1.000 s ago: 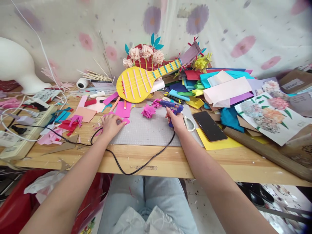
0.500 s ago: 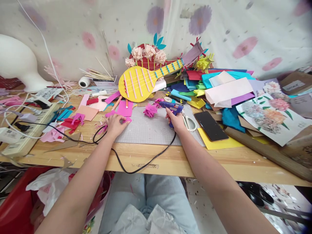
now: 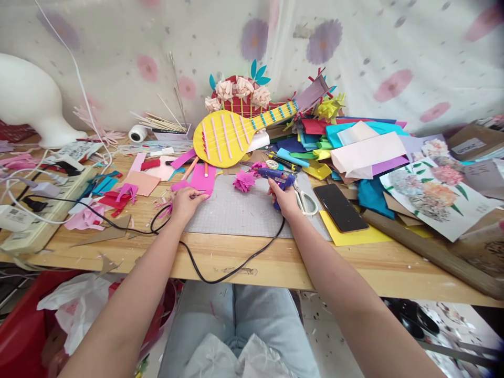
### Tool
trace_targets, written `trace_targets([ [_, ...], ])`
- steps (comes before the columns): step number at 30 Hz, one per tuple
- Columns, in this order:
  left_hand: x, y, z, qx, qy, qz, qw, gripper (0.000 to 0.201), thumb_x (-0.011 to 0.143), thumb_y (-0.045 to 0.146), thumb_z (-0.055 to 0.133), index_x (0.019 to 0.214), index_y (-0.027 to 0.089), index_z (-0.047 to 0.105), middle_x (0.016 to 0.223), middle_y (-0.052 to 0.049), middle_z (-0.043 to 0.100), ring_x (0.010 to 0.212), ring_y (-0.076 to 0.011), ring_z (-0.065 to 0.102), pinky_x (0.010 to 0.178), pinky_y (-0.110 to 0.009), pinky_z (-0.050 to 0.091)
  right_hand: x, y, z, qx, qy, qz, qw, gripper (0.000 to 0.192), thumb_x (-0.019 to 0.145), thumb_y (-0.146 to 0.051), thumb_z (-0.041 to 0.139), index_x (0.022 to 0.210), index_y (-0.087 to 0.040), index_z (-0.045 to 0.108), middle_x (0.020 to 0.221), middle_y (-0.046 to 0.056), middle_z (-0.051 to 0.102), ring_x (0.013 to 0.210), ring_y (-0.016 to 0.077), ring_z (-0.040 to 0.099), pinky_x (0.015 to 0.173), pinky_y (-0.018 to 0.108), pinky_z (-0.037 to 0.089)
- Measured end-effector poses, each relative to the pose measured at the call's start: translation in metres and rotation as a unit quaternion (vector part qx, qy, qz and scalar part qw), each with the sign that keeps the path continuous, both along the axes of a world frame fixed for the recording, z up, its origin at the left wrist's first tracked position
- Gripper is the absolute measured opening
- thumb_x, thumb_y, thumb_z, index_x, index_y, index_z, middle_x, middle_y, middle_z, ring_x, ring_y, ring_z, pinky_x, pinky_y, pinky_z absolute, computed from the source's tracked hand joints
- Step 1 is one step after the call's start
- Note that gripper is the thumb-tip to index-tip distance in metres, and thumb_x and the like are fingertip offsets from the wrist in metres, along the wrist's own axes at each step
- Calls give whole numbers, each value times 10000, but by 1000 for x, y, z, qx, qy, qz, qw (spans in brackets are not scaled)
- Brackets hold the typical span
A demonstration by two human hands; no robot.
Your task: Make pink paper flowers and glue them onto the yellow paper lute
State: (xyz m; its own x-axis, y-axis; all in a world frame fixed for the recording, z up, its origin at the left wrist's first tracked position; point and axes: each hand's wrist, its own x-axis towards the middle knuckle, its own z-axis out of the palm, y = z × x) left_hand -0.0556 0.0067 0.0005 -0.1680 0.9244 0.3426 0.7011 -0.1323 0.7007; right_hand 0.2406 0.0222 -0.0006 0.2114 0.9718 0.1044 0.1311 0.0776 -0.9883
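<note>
A: Where are your fingers right now?

B: Your right hand (image 3: 284,198) is wrapped shut around the glue gun (image 3: 277,179), fingers closed on its handle, nozzle pointing left toward the pink flower (image 3: 243,180). The gun stands on the grey mat (image 3: 240,212), and its black cord (image 3: 220,273) runs back over the edge of the surface.

A: And your left?

B: Your left hand (image 3: 185,202) lies at the mat's left edge, fingers curled, the tips pinching a small pink scrap (image 3: 202,196). I cannot tell how firm that hold is.

A: What lies around them?

B: Just beyond the left hand sits a pink sheet (image 3: 202,177). Scissors (image 3: 305,199) lie just beside your right hand, then a phone (image 3: 340,208) face up on a yellow sheet (image 3: 354,235). Behind the mat leans a yellow paper guitar (image 3: 228,137), with a heap of coloured paper (image 3: 354,147) to its right. A power strip (image 3: 43,205) sits on the far left of the surface (image 3: 275,260).
</note>
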Motion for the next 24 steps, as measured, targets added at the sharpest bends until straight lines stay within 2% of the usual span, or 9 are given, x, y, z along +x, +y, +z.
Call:
trace_targets([
  [8,2,-4,8,-11,50,10,999,154,691,334,681,634,193,658,804,-44,696,846,-223,603,923,-423,301,-1,-1,0,-3,-4,1,1000,465,672,-635,599,557,-191,526,445,-20,470,359,75,390,361,229,344],
  [13,7,-6,12,-27,120,20,992,230,760,353,603,598,189,597,782,-47,685,826,-227,588,872,-416,293,-1,-1,1,-2,-15,2,1000,454,673,-633,597,584,-192,537,463,-13,496,379,83,411,370,227,358],
  [18,9,-7,11,-5,193,33,981,320,806,374,518,543,191,514,726,-52,662,806,-223,567,853,-407,283,-1,-2,1,-7,-15,0,1000,456,672,-630,599,579,-187,543,478,-7,503,386,82,417,371,226,359],
  [24,9,-8,13,5,200,65,978,388,804,441,504,508,198,442,643,-41,617,711,-199,535,798,-374,311,-1,-3,3,-5,-15,-3,1000,458,670,-634,597,582,-189,534,481,-8,512,374,79,406,367,226,349],
])
